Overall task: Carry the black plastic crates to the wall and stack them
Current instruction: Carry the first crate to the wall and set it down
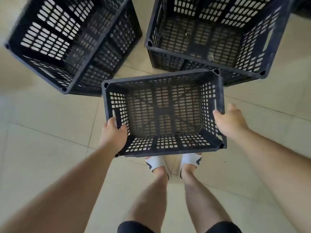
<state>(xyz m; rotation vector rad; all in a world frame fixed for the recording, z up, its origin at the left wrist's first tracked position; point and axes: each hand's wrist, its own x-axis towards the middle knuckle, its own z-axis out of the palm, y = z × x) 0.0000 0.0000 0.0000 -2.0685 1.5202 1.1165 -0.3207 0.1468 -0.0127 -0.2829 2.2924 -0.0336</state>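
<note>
A black perforated plastic crate point(161, 78) sits low in front of my feet, its open top facing up and nothing inside. My left hand point(112, 135) grips its left wall near the handle slot, thumb inside and fingers outside. My right hand point(230, 121) is at the right wall, thumb and fingers spread on either side of the rim and not closed on it. The lower parts of both hands are hidden behind the crate walls.
Two more black crate stacks stand on the beige tiled floor beyond: one at the upper left point(35, 68), and one at the upper right point(202, 58) that almost touches the near crate's far corner. My feet in white slides point(156, 163) are just behind the crate.
</note>
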